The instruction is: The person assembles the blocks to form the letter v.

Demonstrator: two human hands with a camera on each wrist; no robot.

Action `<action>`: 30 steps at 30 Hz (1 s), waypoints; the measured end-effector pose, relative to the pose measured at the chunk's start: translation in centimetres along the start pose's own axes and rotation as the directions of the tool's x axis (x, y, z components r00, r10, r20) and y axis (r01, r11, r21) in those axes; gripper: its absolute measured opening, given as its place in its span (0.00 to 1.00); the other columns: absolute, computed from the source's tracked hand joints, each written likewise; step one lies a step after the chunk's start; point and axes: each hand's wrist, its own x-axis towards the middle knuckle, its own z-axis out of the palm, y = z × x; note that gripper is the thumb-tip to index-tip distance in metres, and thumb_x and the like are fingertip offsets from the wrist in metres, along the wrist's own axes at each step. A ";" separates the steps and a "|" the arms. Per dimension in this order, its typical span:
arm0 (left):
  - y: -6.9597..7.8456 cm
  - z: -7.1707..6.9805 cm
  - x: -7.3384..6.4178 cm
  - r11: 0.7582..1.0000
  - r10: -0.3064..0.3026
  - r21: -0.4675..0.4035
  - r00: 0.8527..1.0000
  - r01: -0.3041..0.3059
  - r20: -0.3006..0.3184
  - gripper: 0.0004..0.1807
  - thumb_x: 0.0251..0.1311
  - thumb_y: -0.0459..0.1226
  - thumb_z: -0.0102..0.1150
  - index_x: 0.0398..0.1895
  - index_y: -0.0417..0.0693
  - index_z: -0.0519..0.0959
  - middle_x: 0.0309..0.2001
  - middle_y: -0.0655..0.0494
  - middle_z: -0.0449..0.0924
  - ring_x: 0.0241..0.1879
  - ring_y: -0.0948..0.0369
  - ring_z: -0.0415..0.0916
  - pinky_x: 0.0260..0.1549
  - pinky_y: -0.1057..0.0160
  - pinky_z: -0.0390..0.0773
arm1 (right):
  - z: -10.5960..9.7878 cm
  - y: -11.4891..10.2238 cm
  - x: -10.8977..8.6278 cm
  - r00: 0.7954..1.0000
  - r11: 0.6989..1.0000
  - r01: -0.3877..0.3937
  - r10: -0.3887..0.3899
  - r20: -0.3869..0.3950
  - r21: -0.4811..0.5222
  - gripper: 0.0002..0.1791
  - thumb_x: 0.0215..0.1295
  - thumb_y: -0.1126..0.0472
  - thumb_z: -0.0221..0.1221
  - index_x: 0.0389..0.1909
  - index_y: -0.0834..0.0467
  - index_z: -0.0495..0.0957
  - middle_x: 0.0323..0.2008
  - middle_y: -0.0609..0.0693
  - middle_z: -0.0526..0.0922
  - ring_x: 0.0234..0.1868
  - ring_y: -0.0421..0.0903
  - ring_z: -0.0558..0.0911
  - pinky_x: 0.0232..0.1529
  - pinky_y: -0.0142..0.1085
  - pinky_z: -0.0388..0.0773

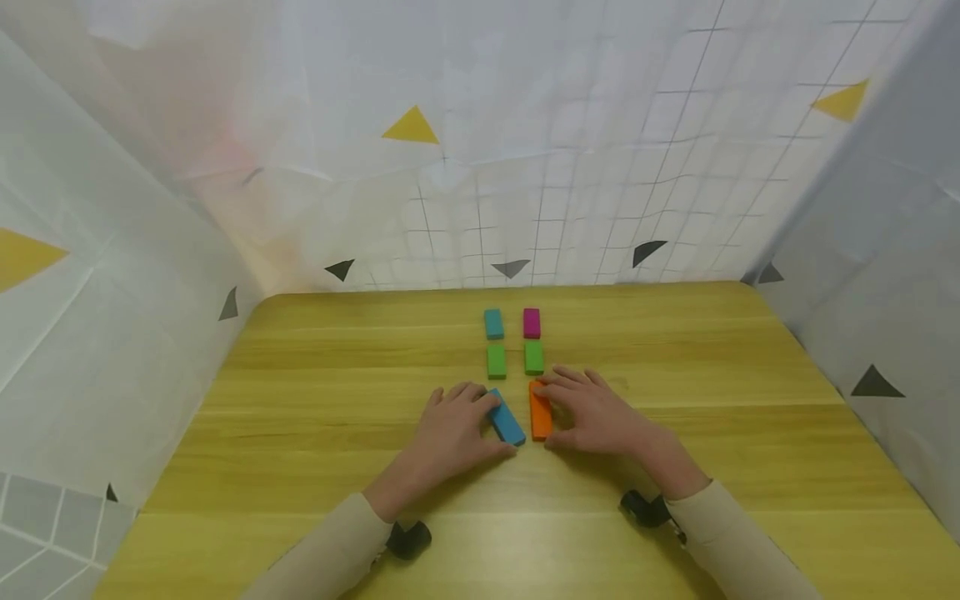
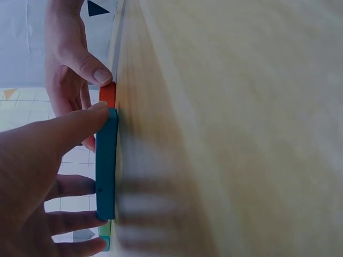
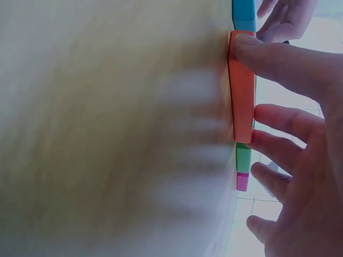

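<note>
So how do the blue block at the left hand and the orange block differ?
Pose: the blue block lies slanted, its near end toward the orange block, which lies almost straight front to back. Hand: the left hand touches the blue block; the right hand touches the orange one. Shared: both are slim, elongated blocks on the table.

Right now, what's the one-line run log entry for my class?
left hand: holds blue block, angled | right hand: holds orange block | beyond: two green blocks, teal block, magenta block
</note>
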 end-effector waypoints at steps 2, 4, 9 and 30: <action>0.0 0.0 0.0 1.000 0.001 -0.001 1.000 -0.001 0.000 0.39 0.50 0.71 0.60 0.61 0.61 0.76 0.63 0.57 0.74 0.67 0.53 0.67 0.66 0.32 0.61 | 0.0 0.0 0.0 1.000 1.000 -0.003 0.003 -0.007 0.009 0.42 0.53 0.39 0.70 0.68 0.50 0.71 0.69 0.50 0.72 0.76 0.59 0.61 0.71 0.67 0.53; 0.0 0.0 0.0 1.000 0.002 -0.003 1.000 -0.002 0.001 0.39 0.50 0.71 0.60 0.61 0.61 0.76 0.63 0.57 0.74 0.67 0.52 0.67 0.66 0.32 0.61 | 0.1 0.0 0.0 1.000 1.000 -0.010 0.010 -0.011 0.017 0.43 0.52 0.39 0.70 0.68 0.49 0.71 0.69 0.49 0.72 0.76 0.57 0.62 0.72 0.65 0.53; 0.0 -0.1 -0.1 1.000 0.009 0.001 1.000 -0.009 -0.005 0.39 0.50 0.71 0.60 0.60 0.61 0.76 0.62 0.57 0.75 0.67 0.52 0.68 0.66 0.33 0.62 | 0.4 0.0 0.0 0.999 1.000 -0.016 0.017 -0.035 0.019 0.43 0.51 0.37 0.70 0.68 0.47 0.71 0.68 0.48 0.73 0.74 0.56 0.64 0.72 0.66 0.53; 0.0 0.0 0.0 1.000 0.007 0.012 1.000 -0.007 -0.025 0.38 0.49 0.71 0.61 0.59 0.61 0.77 0.63 0.57 0.76 0.67 0.52 0.68 0.66 0.33 0.60 | 0.2 -2.1 -0.5 0.989 0.992 -0.125 0.122 -0.088 -0.026 0.42 0.48 0.38 0.72 0.65 0.51 0.74 0.64 0.50 0.78 0.70 0.56 0.71 0.71 0.66 0.55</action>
